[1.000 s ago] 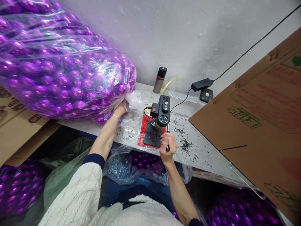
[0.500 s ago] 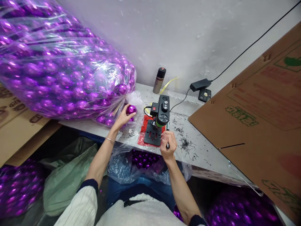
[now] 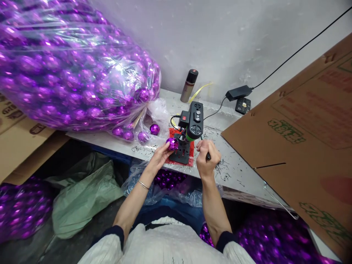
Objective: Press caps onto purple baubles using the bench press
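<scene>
My left hand (image 3: 160,156) pinches a shiny purple ball (image 3: 172,143) and holds it at the black base plate of the small bench drill (image 3: 192,125). My right hand (image 3: 206,160) is wrapped round the drill's black lever handle (image 3: 208,156), just right of the machine. The drill stands on a red mat (image 3: 192,151) on the white bench (image 3: 242,172). A big clear bag of purple balls (image 3: 68,69) lies on the bench to the left, its mouth open with a few loose balls (image 3: 154,128) beside it.
A spray can (image 3: 189,85) and a black power adapter (image 3: 237,92) stand by the wall. A large cardboard sheet (image 3: 299,132) leans at the right. Black shavings litter the bench. Below the bench edge hangs a clear bag with purple balls (image 3: 167,179); a green sack (image 3: 82,194) lies left.
My left hand drew a purple ball out of the big bag's mouth and carried it right to the drill's base. My right hand stayed on the lever handle.
</scene>
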`<state>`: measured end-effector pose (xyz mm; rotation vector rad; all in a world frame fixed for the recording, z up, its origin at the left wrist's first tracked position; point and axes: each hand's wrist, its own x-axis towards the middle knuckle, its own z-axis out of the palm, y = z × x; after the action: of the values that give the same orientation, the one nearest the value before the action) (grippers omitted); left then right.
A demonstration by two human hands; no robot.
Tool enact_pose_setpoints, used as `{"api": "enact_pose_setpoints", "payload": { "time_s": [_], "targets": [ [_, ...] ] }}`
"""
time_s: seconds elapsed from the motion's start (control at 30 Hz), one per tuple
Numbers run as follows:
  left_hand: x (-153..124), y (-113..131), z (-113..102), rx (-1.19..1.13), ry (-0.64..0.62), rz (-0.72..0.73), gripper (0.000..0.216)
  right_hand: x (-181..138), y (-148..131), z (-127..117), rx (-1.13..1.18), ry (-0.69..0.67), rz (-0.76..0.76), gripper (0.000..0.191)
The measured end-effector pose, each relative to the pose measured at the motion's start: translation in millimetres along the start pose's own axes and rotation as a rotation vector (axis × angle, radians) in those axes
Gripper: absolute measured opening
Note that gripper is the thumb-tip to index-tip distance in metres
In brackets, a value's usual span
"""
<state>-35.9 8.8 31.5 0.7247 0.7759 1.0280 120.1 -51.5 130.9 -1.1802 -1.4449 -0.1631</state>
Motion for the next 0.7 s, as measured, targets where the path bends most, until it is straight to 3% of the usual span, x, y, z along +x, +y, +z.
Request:
{"api": "enact_pose_setpoints", "payload": {
  "time_s": [0.1,0.2,0.33,0.43,0.57,0.7],
  "targets": [
    [6.5,-20.6,7.0,0.104,0.052,0.048,0.044,6.1,-2.1,-0.8,-0.007,-0.006,0.026,0.032],
    [13.6,-34.1,11.1,0.330,0.134,0.191,0.053,5.1,-3.1,-0.9,-0.003,0.004,0.020,0.032],
    [16.6,-39.4,14.5,0.782,0.187,0.354,0.052,0.3,-2.3,-1.7,0.002,-0.017,0.007,0.030],
    [15.4,-37.7,17.3,1.017,0.136,0.435,0.053,-2.2,-1.6,-2.3,-0.002,-0.030,-0.004,0.028],
    [15.1,-40.1,18.7,1.088,0.011,0.594,0.055,-2.8,-2.0,-3.4,-0.024,-0.032,-0.050,0.025],
    [17.6,-48.0,14.3,1.021,-0.010,0.627,0.057,-4.7,-3.1,-4.7,-0.035,-0.048,-0.089,0.022]
  ]
}}
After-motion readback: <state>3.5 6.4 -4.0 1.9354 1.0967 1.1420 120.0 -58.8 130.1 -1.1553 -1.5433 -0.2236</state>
